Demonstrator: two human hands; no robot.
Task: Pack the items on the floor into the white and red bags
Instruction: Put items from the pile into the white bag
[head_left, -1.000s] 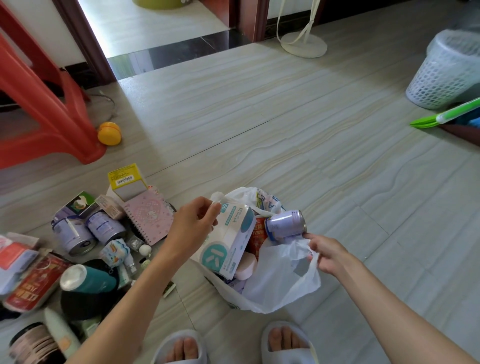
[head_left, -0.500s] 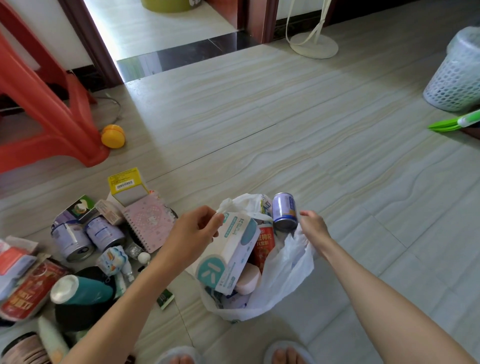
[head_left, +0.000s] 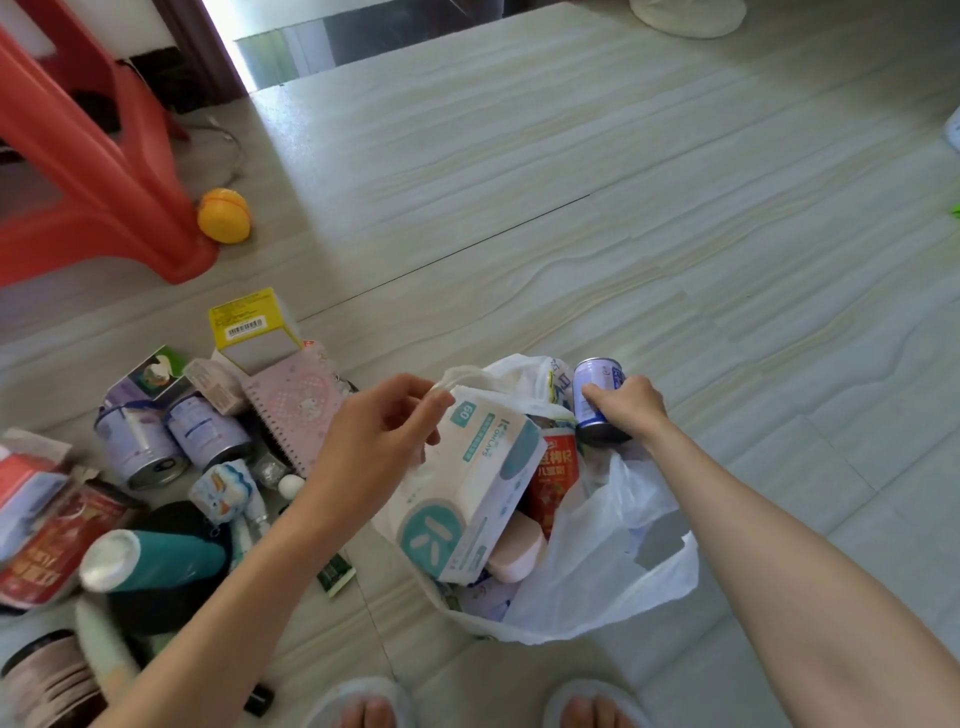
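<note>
Red plastic stool (head_left: 98, 171) at upper left on pale tiled floor (head_left: 571, 208); yellow ball (head_left: 224, 215) just beside its leg; round white stand base (head_left: 688, 15) at top edge; two slippers (head_left: 358, 701) at bottom edge

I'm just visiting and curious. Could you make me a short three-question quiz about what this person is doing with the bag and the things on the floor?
1. True or false: the right hand grips a purple can.
2. What does the left hand pinch? A) the white bag's handle B) the pink notebook C) the teal bottle
3. Fill in: the tissue box sticks out of the ___ bag.

Key: 1 true; 2 A; 3 white.
</note>
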